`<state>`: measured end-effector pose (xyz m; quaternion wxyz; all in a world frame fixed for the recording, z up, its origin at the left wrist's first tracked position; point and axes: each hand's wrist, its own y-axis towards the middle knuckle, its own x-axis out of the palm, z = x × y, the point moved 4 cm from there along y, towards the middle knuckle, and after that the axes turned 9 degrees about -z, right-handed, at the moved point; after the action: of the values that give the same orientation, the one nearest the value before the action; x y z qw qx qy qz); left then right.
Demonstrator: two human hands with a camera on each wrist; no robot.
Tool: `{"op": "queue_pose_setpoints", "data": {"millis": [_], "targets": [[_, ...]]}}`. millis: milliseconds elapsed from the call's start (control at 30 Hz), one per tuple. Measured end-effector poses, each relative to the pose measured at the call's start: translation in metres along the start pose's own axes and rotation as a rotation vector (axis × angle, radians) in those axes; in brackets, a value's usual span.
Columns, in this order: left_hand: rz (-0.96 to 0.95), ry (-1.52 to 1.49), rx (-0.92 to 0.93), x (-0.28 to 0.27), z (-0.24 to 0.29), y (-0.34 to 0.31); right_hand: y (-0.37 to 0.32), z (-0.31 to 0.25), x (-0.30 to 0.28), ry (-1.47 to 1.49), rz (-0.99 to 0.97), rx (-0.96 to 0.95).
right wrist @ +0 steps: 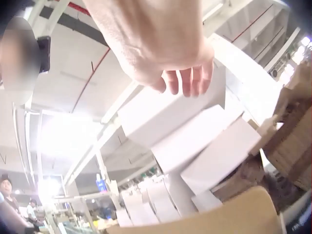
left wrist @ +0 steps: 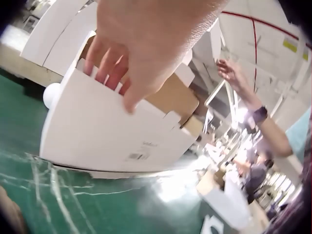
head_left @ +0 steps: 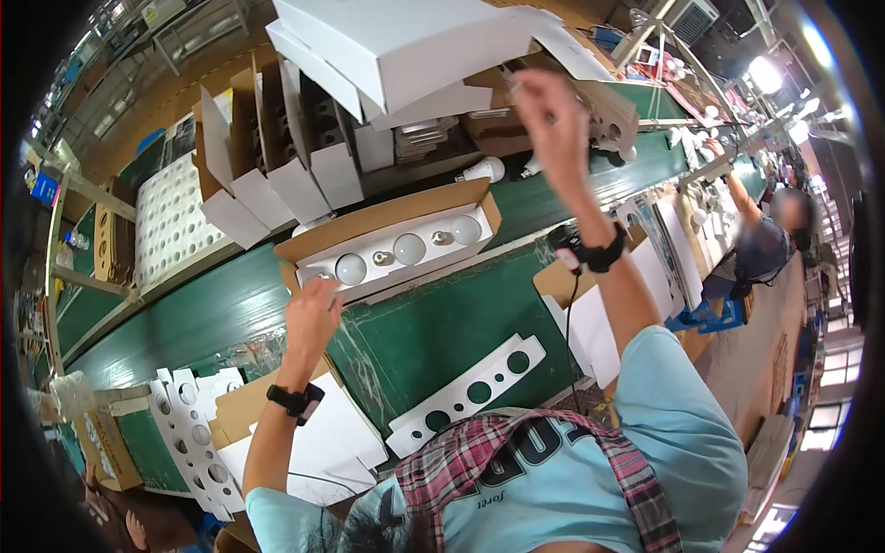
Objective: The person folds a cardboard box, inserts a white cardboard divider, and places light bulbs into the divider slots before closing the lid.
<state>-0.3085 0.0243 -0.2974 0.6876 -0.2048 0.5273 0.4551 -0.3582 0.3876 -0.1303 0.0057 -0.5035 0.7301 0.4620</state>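
Observation:
An open white box (head_left: pixel 369 288) with a brown inner flap holds several round bulbs (head_left: pixel 409 249) in a white insert. At its left end is the left hand (head_left: pixel 312 323); in the left wrist view this hand (left wrist: pixel 141 48) has its fingers inside the near wall (left wrist: pixel 107 131) and its thumb outside, gripping the wall. Raised at the upper right, the right hand (head_left: pixel 559 138) is beside a large white box (head_left: pixel 442 55). In the right wrist view the right hand (right wrist: pixel 161 44) hangs its fingers loosely before white boxes (right wrist: pixel 170 112); whether they touch is unclear.
A cutout insert (head_left: pixel 452 403) lies on the green surface (head_left: pixel 396 341) near the body. Upright open cartons (head_left: pixel 277 180) stand behind, beside a tray with round holes (head_left: pixel 171 217). Loose bulbs (head_left: pixel 489 170) lie behind the open box. Another person (head_left: pixel 767 241) is at the right.

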Motion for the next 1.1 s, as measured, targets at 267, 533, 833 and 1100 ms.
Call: {"op": "queue_pose_setpoints", "data": {"millis": [267,533,833,1100], "targets": [[0.180,-0.827,-0.521,-0.004,-0.177,0.018,0.134,0.000,-0.020,-0.322,-0.167,-0.075],[-0.251,-0.473,-0.511,0.120,-0.233,0.056,0.163,-0.002,0.023,-0.186,-0.838,0.275],[-0.012,-0.686,-0.465,0.130,-0.236,0.059,0.126,-0.044,-0.047,0.062,-0.591,0.212],[0.287,-1.076,-0.780,0.040,-0.223,-0.037,0.016,-0.079,-0.148,-0.128,-0.490,0.309]]}}
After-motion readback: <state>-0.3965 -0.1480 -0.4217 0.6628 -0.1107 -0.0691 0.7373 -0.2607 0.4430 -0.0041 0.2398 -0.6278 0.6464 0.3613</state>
